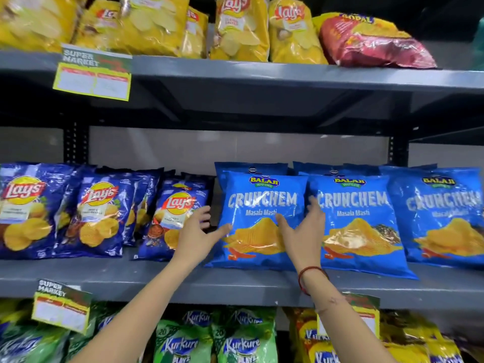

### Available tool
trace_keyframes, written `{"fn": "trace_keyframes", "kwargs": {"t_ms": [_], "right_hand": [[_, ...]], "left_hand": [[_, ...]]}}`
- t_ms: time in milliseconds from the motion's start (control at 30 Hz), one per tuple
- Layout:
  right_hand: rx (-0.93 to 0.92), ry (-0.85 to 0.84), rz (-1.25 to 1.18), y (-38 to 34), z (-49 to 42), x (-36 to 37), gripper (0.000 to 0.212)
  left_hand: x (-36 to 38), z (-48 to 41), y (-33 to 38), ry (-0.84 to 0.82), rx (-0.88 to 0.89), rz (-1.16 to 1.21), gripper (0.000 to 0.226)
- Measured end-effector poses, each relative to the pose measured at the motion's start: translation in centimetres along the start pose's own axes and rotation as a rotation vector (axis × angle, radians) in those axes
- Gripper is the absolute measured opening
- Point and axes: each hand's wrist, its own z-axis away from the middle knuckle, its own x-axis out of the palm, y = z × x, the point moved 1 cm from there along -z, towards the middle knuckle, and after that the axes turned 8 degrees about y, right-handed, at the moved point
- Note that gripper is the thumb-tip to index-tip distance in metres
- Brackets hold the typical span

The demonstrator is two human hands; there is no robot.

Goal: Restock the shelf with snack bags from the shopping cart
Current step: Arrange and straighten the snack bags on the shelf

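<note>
A light-blue Crunchem snack bag leans upright on the grey middle shelf, with more of the same behind and to its right. My left hand is spread open at the bag's left edge, thumb touching its lower left side. My right hand is open in front of the bag's right edge, fingers apart, between it and the neighbouring bag. Neither hand grips anything. The shopping cart is out of view.
Dark-blue Lay's bags fill the middle shelf's left part. Yellow Lay's bags and a red bag sit on the top shelf. Green Kurkure bags and yellow-orange bags stand below. Price tags hang from shelf edges.
</note>
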Motion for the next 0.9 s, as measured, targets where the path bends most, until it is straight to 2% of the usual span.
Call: {"fn": "trace_keyframes", "kwargs": {"t_ms": [67,100,167,233,333,433,500,567,667,800,900], "right_hand": [[-0.216,0.096,0.015,-1.9,1.6,0.1,0.061],[-0.299,0.085,-0.007,-2.8,2.4,0.6,0.051],[-0.384,-0.069,-0.070,-4.6,4.3,2.3,0.039],[-0.377,-0.306,-0.108,-6.0,6.1,4.9,0.040],[-0.248,-0.561,-0.043,-6.9,8.4,9.5,0.064],[0.019,-0.646,0.070,-6.7,8.9,13.4,0.081],[0.201,-0.670,0.093,-6.4,8.7,15.2,0.080],[0.338,-0.683,0.052,-6.1,8.5,16.2,0.067],[0.416,-0.591,-0.098,-5.6,8.4,17.1,0.047],[0.394,-0.512,-0.240,-6.1,8.7,18.1,0.053],[0.366,-0.516,-0.221,-6.3,9.0,19.2,0.051]], "left_hand": [[-2.7,-0.5,-0.1,0.133,0.094,-0.072,0.064],[-4.2,-0.9,-0.4,0.192,0.124,-0.123,0.061],[-7.1,-2.0,-1.5,0.235,0.117,-0.259,0.061],[-9.6,-2.8,-3.1,0.171,0.007,-0.363,0.069],[-11.3,-3.1,-5.1,-0.032,-0.179,-0.365,0.082],[-11.8,-3.3,-5.9,-0.170,-0.347,-0.248,0.088],[-12.0,-3.7,-6.1,-0.206,-0.382,-0.223,0.086],[-12.2,-4.0,-6.1,-0.225,-0.373,-0.221,0.083],[-12.4,-4.0,-6.4,-0.202,-0.324,-0.195,0.081],[-12.4,-3.7,-7.0,-0.077,-0.180,-0.240,0.076],[-12.2,-3.7,-7.3,0.056,-0.088,-0.289,0.071]]}}
